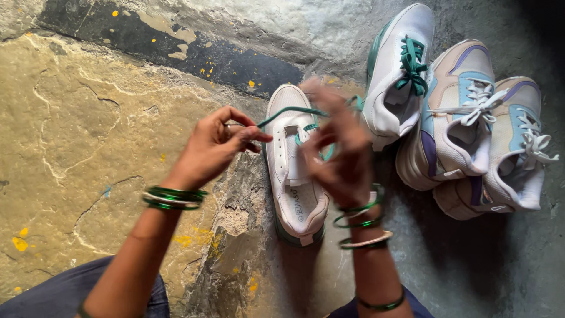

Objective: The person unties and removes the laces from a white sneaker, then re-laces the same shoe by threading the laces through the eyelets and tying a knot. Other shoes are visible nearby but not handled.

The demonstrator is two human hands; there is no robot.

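Green lace [288, 110], thin and limp, runs taut from a white sneaker [292, 171] on the stone floor [88, 135]. Left hand [215, 144] fingers pinch its end; right hand [338, 150] is blurred, fingers curled around the other strand, I think. Best held near the tip. Three more sneakers [459, 123] stand just beside.

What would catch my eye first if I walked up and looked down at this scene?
Most likely the two bangled hands in the middle: the left hand pinches a green lace pulled taut from the white shoe lying on the stone floor, while the right hand is blurred over that shoe. To the right stand a laced white-and-green shoe and a pastel pair of sneakers with white laces.
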